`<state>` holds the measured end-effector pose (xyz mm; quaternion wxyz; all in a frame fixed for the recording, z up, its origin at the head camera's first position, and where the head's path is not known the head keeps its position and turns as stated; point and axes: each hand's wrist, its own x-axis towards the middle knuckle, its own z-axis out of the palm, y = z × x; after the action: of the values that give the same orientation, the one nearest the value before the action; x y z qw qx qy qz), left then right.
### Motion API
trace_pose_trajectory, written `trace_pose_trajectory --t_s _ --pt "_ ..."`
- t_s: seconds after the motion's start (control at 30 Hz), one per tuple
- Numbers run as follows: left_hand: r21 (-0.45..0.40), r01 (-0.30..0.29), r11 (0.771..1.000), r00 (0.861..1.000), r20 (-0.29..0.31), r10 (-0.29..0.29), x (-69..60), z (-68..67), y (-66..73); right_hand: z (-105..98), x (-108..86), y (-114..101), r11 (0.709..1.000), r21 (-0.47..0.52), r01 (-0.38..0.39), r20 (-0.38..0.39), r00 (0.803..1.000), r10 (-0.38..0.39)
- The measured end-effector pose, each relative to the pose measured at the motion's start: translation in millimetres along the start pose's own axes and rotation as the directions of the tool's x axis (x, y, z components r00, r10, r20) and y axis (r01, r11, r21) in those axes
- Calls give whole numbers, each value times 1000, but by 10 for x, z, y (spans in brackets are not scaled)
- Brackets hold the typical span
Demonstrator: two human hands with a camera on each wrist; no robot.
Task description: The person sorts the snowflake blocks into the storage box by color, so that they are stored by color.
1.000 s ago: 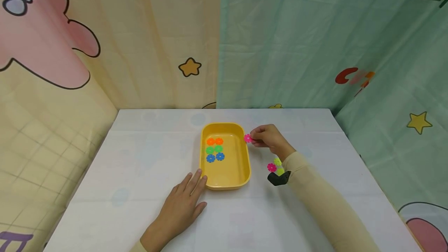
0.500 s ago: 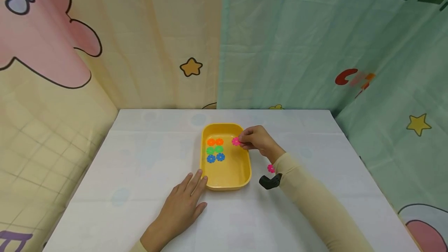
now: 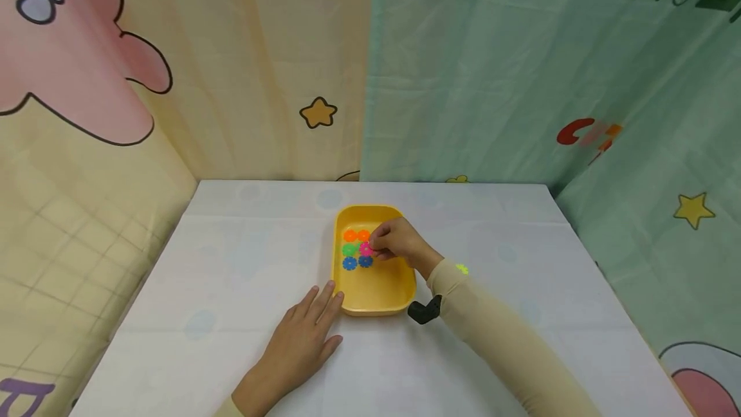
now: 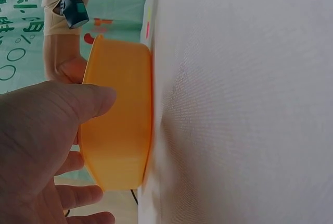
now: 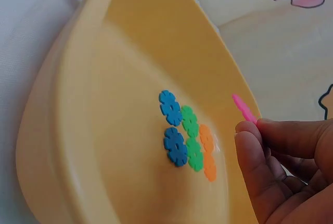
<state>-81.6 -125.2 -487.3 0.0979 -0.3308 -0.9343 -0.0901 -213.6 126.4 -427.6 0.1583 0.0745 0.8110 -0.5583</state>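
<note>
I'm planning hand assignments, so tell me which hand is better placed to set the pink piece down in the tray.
Right, most likely: the right hand pinches the pink piece over the yellow tray. The left hand is at the tray's near-left corner, with no piece in it.

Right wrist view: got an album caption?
A right hand pinches a pink piece over a yellow tray holding six colorful flower-shaped pieces.

Cream fabric (image 3: 243,50) and mint-green fabric (image 3: 451,82) meet behind the white-covered bench (image 3: 145,314) and flank it; a pink cartoon figure (image 3: 75,63) decorates the cream, a yellow star (image 3: 694,210) the green.
</note>
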Motion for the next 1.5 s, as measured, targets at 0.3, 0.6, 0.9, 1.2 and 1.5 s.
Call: trace_pose_trajectory --t_s 0.3,0.6,0.9,1.2,1.5 --pt "-6 -1 1000 1000 3 1 -3 -1 6 224 -5 24 996 -91 14 65 998 -8" --pt "0 -11 1000 999 -31 11 8 8 -6 364 44 63 979 -201 36 104 994 -15" --pt "0 4 1000 1000 -13 -4 8 3 -1 505 59 56 950 -312 27 102 995 5" --pt "9 8 1000 1000 4 -8 16 -4 4 567 41 39 909 -416 40 81 997 -7" --pt "6 15 1000 1000 13 -15 28 -22 11 587 40 66 892 -450 54 92 996 -14"
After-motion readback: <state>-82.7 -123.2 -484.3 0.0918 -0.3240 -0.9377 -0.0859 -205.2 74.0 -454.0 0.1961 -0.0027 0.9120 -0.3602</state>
